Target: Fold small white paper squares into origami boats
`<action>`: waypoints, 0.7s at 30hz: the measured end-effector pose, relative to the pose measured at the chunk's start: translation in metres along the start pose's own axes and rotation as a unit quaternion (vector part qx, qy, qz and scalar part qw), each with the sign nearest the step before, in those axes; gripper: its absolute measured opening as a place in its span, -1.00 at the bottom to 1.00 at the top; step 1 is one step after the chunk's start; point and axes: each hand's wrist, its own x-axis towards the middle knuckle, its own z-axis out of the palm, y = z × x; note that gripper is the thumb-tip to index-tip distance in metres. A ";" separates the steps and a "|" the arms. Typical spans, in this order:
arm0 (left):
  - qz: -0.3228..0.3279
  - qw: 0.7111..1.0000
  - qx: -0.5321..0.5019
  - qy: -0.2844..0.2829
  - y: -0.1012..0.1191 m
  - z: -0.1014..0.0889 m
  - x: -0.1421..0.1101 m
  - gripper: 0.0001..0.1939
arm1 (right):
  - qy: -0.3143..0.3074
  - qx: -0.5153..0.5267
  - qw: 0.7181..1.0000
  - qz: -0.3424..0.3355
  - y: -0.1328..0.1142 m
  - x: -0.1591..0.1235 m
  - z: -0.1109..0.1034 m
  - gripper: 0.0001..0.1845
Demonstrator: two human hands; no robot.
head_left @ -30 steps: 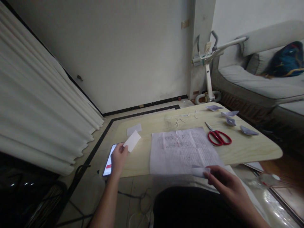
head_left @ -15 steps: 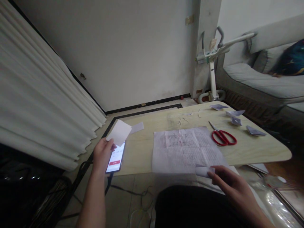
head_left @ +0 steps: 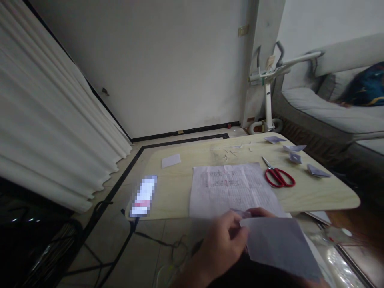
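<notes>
We see the left hand [head_left: 223, 242], grip clamped on a paper slip [head_left: 279, 244]; we cannot determine the grip of the half-hidden right hand [head_left: 259, 212].

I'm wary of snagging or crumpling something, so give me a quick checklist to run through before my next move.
1. Left hand gripping the paper piece: ok, thumb at its edge.
2. Right hand grip: cannot tell, mostly hidden behind that piece.
3. Scissors away from both hands: ok, lying on the table.
4. Phone away from both hands: ok, near the table's left corner.
5. Large sheet smooth: not ok, creases show.
6. Four folded papers apart from the scissors: ok, farther right on the table.
</notes>
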 end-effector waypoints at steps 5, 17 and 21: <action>-0.001 0.997 0.075 0.001 0.008 -0.001 -0.005 -0.91 | -0.054 0.016 0.998 0.009 0.004 -0.006 -0.004 -0.74; 0.005 0.991 0.133 -0.015 0.016 0.007 -0.012 -0.88 | -0.041 -0.121 0.988 -0.092 0.019 -0.012 -0.006 -0.70; -0.023 0.995 0.054 -0.083 0.016 0.006 -0.014 -0.88 | -0.054 -0.169 0.975 -0.133 0.028 -0.013 -0.003 -0.70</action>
